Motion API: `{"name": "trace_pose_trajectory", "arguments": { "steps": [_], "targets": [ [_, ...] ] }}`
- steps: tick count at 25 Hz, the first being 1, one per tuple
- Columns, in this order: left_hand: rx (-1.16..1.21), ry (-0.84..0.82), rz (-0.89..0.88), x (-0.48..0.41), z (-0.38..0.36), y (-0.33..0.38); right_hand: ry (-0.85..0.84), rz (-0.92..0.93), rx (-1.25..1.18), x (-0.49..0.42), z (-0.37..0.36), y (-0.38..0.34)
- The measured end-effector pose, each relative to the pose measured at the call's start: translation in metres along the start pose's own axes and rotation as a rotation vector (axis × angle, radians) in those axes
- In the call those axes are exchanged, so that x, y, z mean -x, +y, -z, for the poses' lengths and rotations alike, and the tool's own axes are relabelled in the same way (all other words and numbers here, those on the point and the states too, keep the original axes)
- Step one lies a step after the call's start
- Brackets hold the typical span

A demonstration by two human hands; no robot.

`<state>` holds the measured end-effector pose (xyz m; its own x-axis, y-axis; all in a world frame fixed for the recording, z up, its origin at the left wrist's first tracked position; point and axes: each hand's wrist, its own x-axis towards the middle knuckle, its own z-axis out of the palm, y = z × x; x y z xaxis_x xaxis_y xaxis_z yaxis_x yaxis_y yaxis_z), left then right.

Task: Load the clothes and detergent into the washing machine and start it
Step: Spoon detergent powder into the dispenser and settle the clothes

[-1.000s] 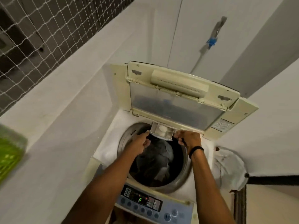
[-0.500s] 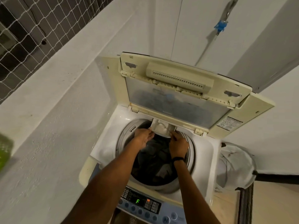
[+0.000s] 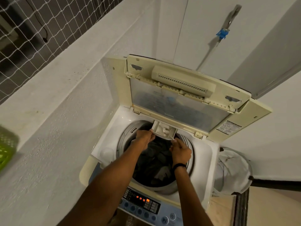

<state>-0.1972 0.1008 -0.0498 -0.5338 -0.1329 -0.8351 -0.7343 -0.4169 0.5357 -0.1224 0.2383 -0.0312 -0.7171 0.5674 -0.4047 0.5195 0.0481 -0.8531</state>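
Note:
A white top-load washing machine (image 3: 104,144) stands with its cream lid (image 3: 179,103) propped up. Dark clothes (image 3: 156,162) lie in the drum. A small white detergent drawer (image 3: 164,130) sticks out over the drum's far rim, with white residue inside. My left hand (image 3: 144,136) grips the drawer's front left corner. My right hand (image 3: 180,150), a black band on its wrist, pinches the drawer's front right corner. The control panel (image 3: 141,203) at the near edge shows orange lights.
A white wall runs close along the machine's left side, with a netted window above. The blurred edge of a green basket (image 3: 6,149) shows at far left. A white laundry bag (image 3: 232,168) on a frame stands right of the machine. A tap (image 3: 222,34) hangs on the back wall.
My right hand has moved from the drum's rim to the drawer's right corner. The left hand has shifted up to its left corner. The panel display went from a green character to orange lights.

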Motion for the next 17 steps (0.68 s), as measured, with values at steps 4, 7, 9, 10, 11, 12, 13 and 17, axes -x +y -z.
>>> {"name": "trace_pose_trajectory", "arguments": {
  "steps": [4,7,9,10,11,12,13,17],
  "targets": [
    [0.054,-0.018,-0.056,0.025,0.017,0.006,-0.086,-0.227,-0.365,0.013,0.010,-0.008],
    [0.176,-0.047,-0.104,0.060,0.047,0.015,-0.157,-0.239,-0.519,0.038,0.014,-0.033],
    [0.251,-0.053,-0.148,0.092,0.075,0.025,-0.221,-0.226,-0.582,0.063,0.012,-0.056],
    [0.287,-0.050,-0.186,0.109,0.089,0.031,-0.259,-0.212,-0.597,0.075,0.011,-0.067],
    [0.323,-0.044,-0.234,0.127,0.104,0.038,-0.302,-0.189,-0.598,0.088,0.008,-0.078],
    [0.352,-0.041,-0.287,0.146,0.118,0.046,-0.350,-0.160,-0.592,0.102,0.005,-0.090],
    [0.368,-0.034,-0.351,0.166,0.134,0.055,-0.403,-0.127,-0.581,0.118,-0.002,-0.103],
    [0.260,0.039,-0.705,0.250,0.192,0.083,-0.605,0.029,-0.483,0.188,-0.031,-0.155]
  ]
}}
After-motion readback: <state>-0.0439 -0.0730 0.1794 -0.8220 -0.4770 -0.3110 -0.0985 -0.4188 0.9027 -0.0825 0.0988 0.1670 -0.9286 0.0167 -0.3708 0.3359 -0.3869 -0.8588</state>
